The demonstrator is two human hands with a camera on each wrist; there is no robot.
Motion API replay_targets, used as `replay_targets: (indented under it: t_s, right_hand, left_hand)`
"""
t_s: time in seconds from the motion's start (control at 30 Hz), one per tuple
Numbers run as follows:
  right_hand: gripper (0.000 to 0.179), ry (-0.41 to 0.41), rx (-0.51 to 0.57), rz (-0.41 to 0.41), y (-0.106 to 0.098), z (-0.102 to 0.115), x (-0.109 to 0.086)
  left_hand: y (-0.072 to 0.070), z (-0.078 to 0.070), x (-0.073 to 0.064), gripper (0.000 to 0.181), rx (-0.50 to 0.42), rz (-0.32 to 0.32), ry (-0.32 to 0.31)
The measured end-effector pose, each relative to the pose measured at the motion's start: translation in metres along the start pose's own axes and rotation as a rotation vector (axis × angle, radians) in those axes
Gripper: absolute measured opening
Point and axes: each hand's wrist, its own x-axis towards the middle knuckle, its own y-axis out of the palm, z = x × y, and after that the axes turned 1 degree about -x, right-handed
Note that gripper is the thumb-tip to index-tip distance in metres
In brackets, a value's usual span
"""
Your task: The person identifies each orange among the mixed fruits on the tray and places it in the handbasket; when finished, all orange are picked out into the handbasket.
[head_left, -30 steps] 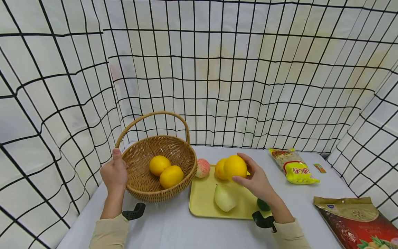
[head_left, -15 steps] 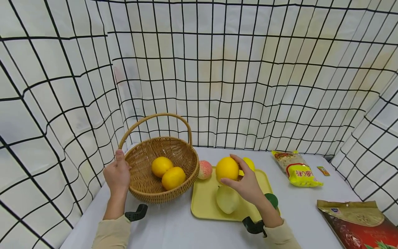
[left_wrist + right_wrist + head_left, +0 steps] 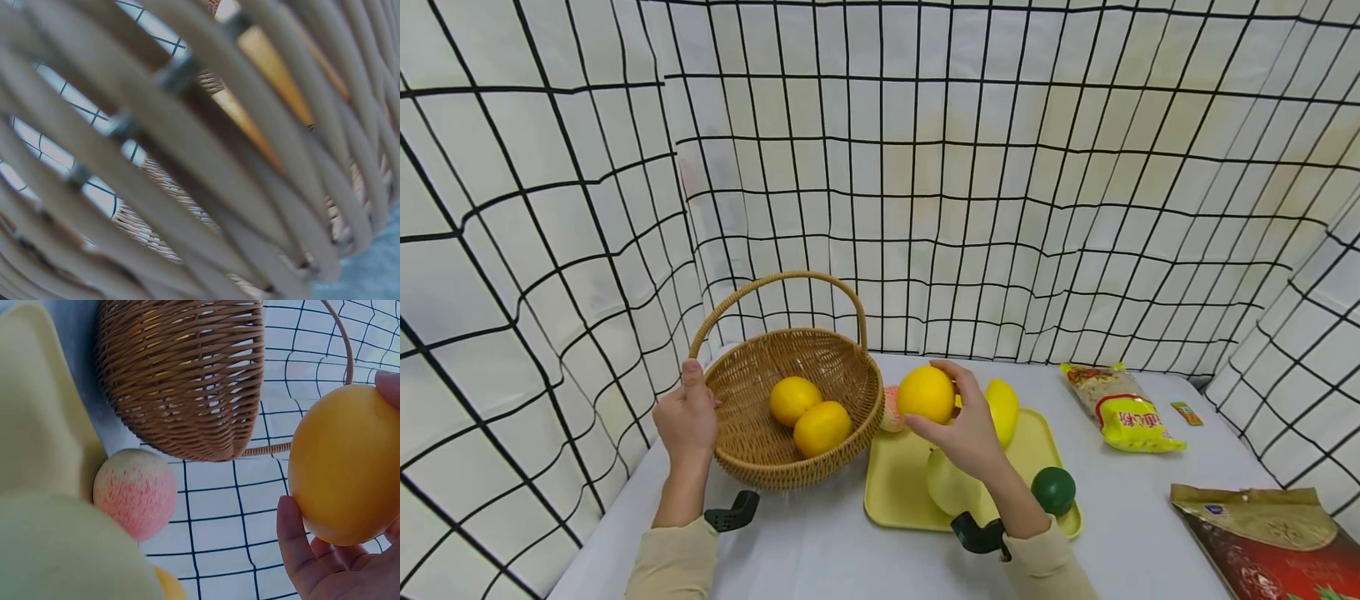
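In the head view my left hand (image 3: pixel 687 417) grips the wicker basket (image 3: pixel 760 462) on its left side, where the arched handle (image 3: pixel 775 279) meets the rim. The basket tilts toward me, with two yellow-orange fruits (image 3: pixel 822 429) inside. My right hand (image 3: pixel 966 429) holds a smooth orange (image 3: pixel 347 465) between thumb and fingers, right of the basket and above the tray (image 3: pixel 895 492). Beneath that hand lies a pale green pear (image 3: pixel 951 487), partly hidden. A pink peach (image 3: pixel 135 494) sits by the tray's far left corner. The left wrist view shows mostly blurred basket weave (image 3: pixel 187 156).
On the tray are bananas (image 3: pixel 1002 412) and a dark green round fruit (image 3: pixel 1054 490). To the right lie a yellow food bag (image 3: pixel 1123 412), a small orange packet (image 3: pixel 1187 413) and a red-and-gold bag (image 3: pixel 1270 533). Gridded white cloth walls (image 3: pixel 865 167) surround the table.
My right hand has carried the orange left toward the basket, uncovering the bananas and dark green fruit. The left hand keeps its grip on the basket, and the view has shifted slightly.
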Motion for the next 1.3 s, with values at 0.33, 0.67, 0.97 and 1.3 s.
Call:
replay_targets:
  t_s: [0.33, 0.67, 0.97, 1.3]
  right_hand:
    - [0.072, -0.032, 0.081, 0.044, 0.018, 0.010, 0.008]
    - [0.071, -0.078, 0.074, 0.051, 0.027, 0.014, 0.008]
    - [0.076, -0.051, 0.086, 0.084, 0.030, 0.000, 0.010]
    - [0.082, -0.055, 0.181, 0.098, 0.050, -0.025, 0.016]
  left_hand:
    - [0.001, 0.001, 0.000, 0.077, 0.005, -0.001, 0.011]
    - [0.001, 0.002, 0.001, 0.076, -0.008, 0.002, 0.028]
    - [0.003, 0.004, 0.001, 0.077, 0.009, -0.005, 0.043]
    - [0.003, 0.000, 0.001, 0.074, 0.035, -0.010, 0.033]
